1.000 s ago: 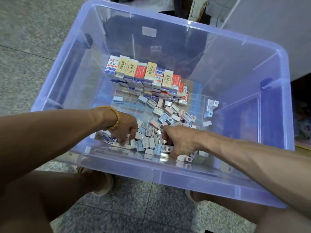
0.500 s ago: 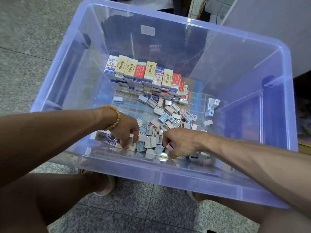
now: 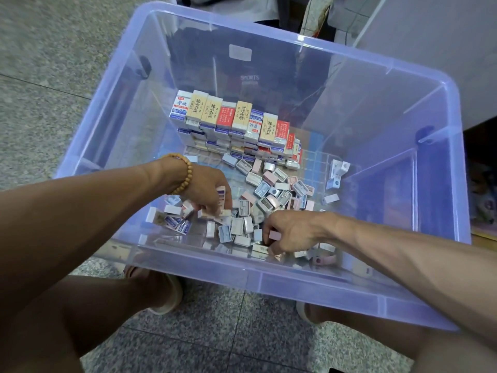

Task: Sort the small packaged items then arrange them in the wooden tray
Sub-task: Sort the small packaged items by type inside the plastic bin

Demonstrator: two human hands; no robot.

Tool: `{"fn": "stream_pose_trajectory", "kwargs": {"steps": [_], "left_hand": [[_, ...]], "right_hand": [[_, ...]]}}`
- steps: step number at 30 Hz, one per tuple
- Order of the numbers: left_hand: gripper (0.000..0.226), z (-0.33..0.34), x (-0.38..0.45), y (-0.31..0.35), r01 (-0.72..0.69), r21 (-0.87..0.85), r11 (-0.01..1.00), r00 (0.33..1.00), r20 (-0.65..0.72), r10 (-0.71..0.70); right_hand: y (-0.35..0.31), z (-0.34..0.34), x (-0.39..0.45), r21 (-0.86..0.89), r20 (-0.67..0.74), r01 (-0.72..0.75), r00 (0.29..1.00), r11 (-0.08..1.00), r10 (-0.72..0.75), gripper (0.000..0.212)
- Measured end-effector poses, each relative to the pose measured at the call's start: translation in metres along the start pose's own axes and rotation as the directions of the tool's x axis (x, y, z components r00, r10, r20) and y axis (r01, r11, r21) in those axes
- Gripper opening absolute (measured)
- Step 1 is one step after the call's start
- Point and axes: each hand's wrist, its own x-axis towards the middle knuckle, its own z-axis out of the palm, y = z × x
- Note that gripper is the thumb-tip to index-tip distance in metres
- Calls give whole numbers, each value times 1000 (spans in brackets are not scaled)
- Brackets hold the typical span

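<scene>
While glossy little boxes (image 3: 265, 196) litter the clear plastic tub (image 3: 295, 285), left hand (image 3: 205, 188) clutches several, right hand (image 3: 291, 230) pinches a pink one (image 3: 274, 235).

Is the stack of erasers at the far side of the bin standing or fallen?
Standing: the stack of erasers forms neat rows, labels facing up.

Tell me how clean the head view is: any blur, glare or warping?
Head view: evenly lit, sharp on the stacked erasers; wide-angle bending of the bin rim; reflections on the near wall muddy the loose pile; both hands fairly crisp.
</scene>
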Motion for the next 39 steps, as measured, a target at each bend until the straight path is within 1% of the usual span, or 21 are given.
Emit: {"fn": "stream_pose_trajectory", "kwargs": {"steps": [3, 6, 8, 10, 13, 15, 16, 17, 20, 23, 27, 29, 32, 34, 36, 39], "left_hand": [[30, -2, -1, 1, 1, -19, 1000, 999, -38, -2], [31, -2, -3, 3, 5, -23, 1000, 999, -42, -6], [32, -3, -6, 4, -4, -23, 1000, 999, -45, 3], [32, -5, -10, 7, -15, -38, 999, 998, -63, 13], [30, -7, -15, 11, -28, -89, 996, 995, -97, 19], [27, -8, -17, 13, -30, -121, 992, 991, -130, 14], [26, -9, -18, 14, -37, -145, 989, 989, -150, 15], [26, -10, -19, 15, -47, -172, 984, 985, -170, 17], [29, -14, -26, 17, -66, -261, 963, 975, -224, 6], [31, -17, -34, 18, -95, -334, 938, 959, -282, -3], [31, -16, -46, 21, -139, -434, 890, 945, -328, -12], [31, -15, -54, 24, -162, -482, 861, 936, -351, -20], [31, -12, -64, 29, -190, -548, 814, 930, -367, -30], [32, -10, -70, 32, -213, -610, 763, 924, -380, -45], [34, -8, -75, 34, -240, -678, 695, 917, -393, -68], [34, -8, -78, 37, -249, -766, 593, 916, -385, -112]], "right_hand": [[0, -4, -1, 5, 41, -27, 999, 1000, 27, 31], [2, -7, -2, 39, 97, -72, 993, 997, 68, 30], [3, -12, -3, 60, 98, -98, 991, 993, 92, 30], [5, -19, -7, 102, 64, -107, 993, 989, 100, 30], [13, -36, -12, 169, -56, -111, 991, 979, 122, 29], [19, -46, -15, 174, -160, -119, 976, 978, 147, 23], [22, -49, -16, 200, -197, -121, 967, 972, 161, 12], [24, -52, -18, 240, -231, -105, 959, 965, 162, 5], [25, -55, -23, 392, -249, -33, 958, 919, 141, 10], [24, -54, -28, 487, -260, 10, 956, 873, 134, 13], [22, -56, -33, 535, -329, 52, 932, 844, 151, 17], [21, -59, -36, 578, -360, 92, 921, 811, 152, 23], [22, -63, -38, 607, -344, 103, 928, 788, 143, 31], [21, -64, -40, 643, -359, 127, 921, 755, 150, 29], [19, -65, -41, 700, -427, 197, 886, 686, 182, 22], [18, -73, -32, 767, -541, 319, 787, 556, 296, 11]]}}
